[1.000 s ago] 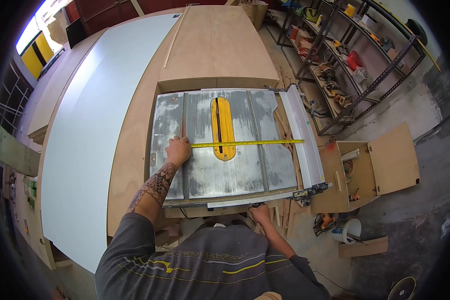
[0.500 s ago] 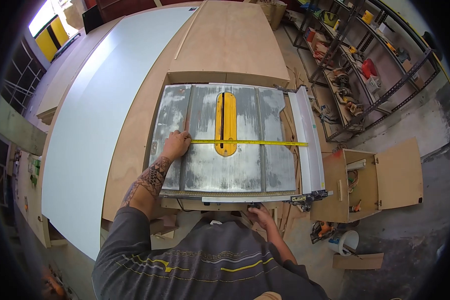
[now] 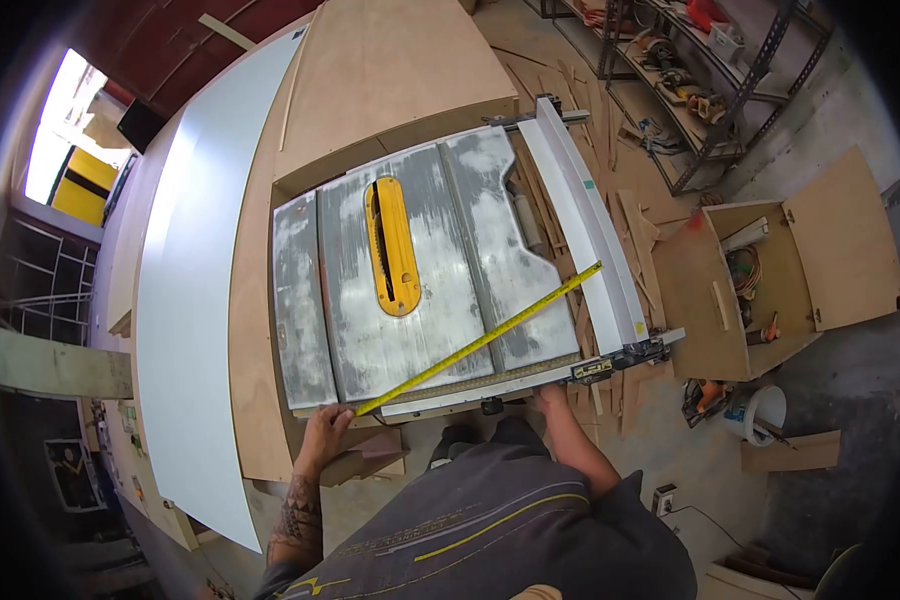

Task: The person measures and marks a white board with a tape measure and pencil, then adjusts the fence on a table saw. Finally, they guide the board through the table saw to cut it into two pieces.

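A table saw with a grey metal top and a yellow insert plate lies in front of me. My left hand is closed at the saw's front left corner, on the lower end of a yellow measuring tape. The tape slants up across the metal top, and its far end rests at the long pale fence. My right hand is at the front rail near the fence's lower end. Its fingers are mostly hidden under the rail.
Plywood surrounds the saw, with a long white panel at left. An open wooden cabinet, a white bucket and a metal shelf rack stand at right. Wood strips litter the floor beyond the fence.
My left hand has moved down to the saw's front corner with the tape, which now slants instead of lying straight across. My right hand has moved right along the rail. The view has turned.
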The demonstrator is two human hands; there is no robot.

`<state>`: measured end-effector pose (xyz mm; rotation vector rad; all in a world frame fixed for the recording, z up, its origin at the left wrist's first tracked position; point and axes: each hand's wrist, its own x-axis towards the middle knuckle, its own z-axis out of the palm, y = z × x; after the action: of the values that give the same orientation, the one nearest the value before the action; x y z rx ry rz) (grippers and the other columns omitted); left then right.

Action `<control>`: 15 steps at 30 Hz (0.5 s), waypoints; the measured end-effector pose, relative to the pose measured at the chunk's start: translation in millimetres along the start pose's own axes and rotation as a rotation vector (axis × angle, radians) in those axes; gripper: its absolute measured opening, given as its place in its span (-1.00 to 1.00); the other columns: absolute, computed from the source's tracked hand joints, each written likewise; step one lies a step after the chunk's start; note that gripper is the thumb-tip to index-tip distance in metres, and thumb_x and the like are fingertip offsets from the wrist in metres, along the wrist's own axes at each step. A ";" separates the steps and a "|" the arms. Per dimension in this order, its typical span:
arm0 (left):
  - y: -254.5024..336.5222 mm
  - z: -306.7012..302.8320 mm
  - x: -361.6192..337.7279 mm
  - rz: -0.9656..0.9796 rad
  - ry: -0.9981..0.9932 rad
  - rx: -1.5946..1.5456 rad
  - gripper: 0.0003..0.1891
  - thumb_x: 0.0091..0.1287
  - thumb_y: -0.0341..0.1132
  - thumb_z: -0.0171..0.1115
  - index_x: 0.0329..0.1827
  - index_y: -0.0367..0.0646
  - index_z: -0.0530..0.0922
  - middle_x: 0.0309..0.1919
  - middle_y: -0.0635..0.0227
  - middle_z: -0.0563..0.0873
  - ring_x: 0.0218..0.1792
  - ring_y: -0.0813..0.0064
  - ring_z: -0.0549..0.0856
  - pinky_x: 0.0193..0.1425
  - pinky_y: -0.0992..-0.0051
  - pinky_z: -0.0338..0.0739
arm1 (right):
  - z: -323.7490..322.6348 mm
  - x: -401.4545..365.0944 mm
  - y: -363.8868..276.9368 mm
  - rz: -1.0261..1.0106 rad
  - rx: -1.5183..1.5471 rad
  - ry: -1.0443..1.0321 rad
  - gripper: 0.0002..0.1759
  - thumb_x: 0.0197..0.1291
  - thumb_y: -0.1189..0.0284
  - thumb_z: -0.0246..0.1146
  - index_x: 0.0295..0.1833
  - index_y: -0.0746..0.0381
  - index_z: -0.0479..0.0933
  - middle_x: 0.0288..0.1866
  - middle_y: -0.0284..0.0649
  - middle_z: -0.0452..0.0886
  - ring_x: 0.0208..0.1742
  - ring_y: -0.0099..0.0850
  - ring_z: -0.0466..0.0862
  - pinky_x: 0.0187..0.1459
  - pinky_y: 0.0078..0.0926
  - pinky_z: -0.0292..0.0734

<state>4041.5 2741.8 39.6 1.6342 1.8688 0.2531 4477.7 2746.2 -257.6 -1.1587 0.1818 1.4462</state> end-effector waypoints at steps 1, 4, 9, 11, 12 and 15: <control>-12.2 14.5 -14.9 -0.019 0.013 0.059 -0.75 0.50 -0.22 0.31 -0.13 -0.26 0.74 -0.31 0.13 0.72 -0.20 0.26 0.71 -0.03 0.30 0.57 | -12.4 14.1 17.2 -0.024 -0.068 0.000 -0.44 0.56 0.29 0.21 0.58 0.03 0.29 0.54 -0.26 0.44 0.48 -0.24 0.50 0.52 -0.13 0.38; 9.8 38.8 -54.3 -0.069 -0.035 0.011 -0.72 0.52 -0.18 0.28 -0.29 -0.20 0.69 -0.41 0.21 0.71 -0.24 0.16 0.65 -0.08 0.22 0.55 | -27.2 36.0 50.9 -0.073 -0.020 0.050 -0.41 0.56 0.27 0.22 0.59 0.05 0.25 0.57 -0.26 0.42 0.49 -0.24 0.48 0.48 -0.20 0.42; 5.1 82.4 -101.8 -0.139 -0.098 -0.010 -0.77 0.54 -0.18 0.29 -0.13 -0.19 0.69 -0.36 0.27 0.70 -0.28 0.30 0.63 -0.11 0.29 0.54 | 22.7 -11.8 -4.7 -0.124 0.075 0.080 -0.44 0.54 0.28 0.23 0.55 0.12 0.31 0.56 -0.21 0.41 0.44 -0.22 0.52 0.36 -0.21 0.52; 23.3 91.7 -110.4 -0.161 -0.122 -0.146 -0.78 0.56 -0.20 0.29 -0.12 -0.19 0.68 -0.38 0.36 0.66 -0.31 0.41 0.59 -0.15 0.35 0.51 | 35.2 -3.0 -16.1 -0.090 0.108 0.093 -0.44 0.54 0.27 0.23 0.56 0.11 0.31 0.55 -0.21 0.41 0.42 -0.22 0.52 0.34 -0.21 0.52; 28.7 95.1 -113.7 -0.176 -0.144 -0.284 -0.79 0.58 -0.21 0.29 -0.11 -0.19 0.68 -0.40 0.44 0.63 -0.34 0.52 0.54 -0.19 0.41 0.49 | 41.6 12.8 -17.4 -0.061 0.134 0.112 -0.43 0.54 0.27 0.23 0.56 0.11 0.31 0.55 -0.21 0.42 0.41 -0.22 0.53 0.34 -0.21 0.52; 20.2 108.1 -117.0 -0.291 -0.226 -0.470 -0.79 0.61 -0.23 0.27 -0.11 -0.20 0.67 -0.41 0.54 0.56 -0.35 0.65 0.47 -0.24 0.48 0.44 | 47.8 41.0 -18.2 0.001 0.183 0.144 -0.43 0.54 0.26 0.23 0.56 0.11 0.31 0.54 -0.22 0.42 0.38 -0.22 0.53 0.31 -0.20 0.52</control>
<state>4122.9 2607.8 4.8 1.0199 1.6878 0.3373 4476.1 2811.6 -254.5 -1.1118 0.4073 1.3176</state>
